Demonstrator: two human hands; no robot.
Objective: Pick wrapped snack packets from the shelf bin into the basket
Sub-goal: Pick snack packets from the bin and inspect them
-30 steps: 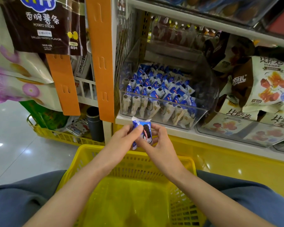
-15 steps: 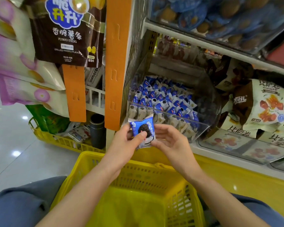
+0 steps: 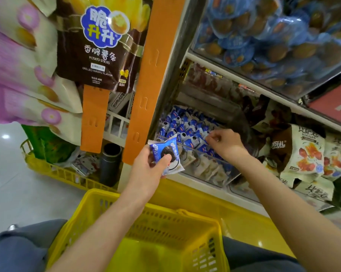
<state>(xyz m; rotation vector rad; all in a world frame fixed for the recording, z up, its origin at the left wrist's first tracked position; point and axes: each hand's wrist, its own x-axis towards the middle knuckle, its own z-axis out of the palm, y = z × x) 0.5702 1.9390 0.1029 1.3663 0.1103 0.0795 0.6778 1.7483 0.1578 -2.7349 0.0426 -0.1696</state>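
Note:
My left hand [image 3: 148, 165] grips a blue and white snack packet [image 3: 166, 153] with a dark cookie pictured on it, held just in front of the shelf and above the basket's far rim. My right hand [image 3: 223, 143] reaches over the front wall of the clear shelf bin [image 3: 210, 169], its fingers pinched among several blue and white packets [image 3: 185, 128]; I cannot tell whether it holds one. The yellow basket [image 3: 98, 201] rests on my lap below both arms, and I see nothing inside it.
An orange shelf post [image 3: 146, 79] stands left of the bin. Hanging bags of potato sticks [image 3: 98, 44] fill the upper left. A dark cylinder [image 3: 109, 163] and a second yellow basket [image 3: 53, 169] are on the floor. Brown and white snack bags [image 3: 301, 152] lie right of the bin.
My right hand let go of the packet and moved up and right into the bin. My left hand keeps the packet alone. The view tilted upward toward the shelves.

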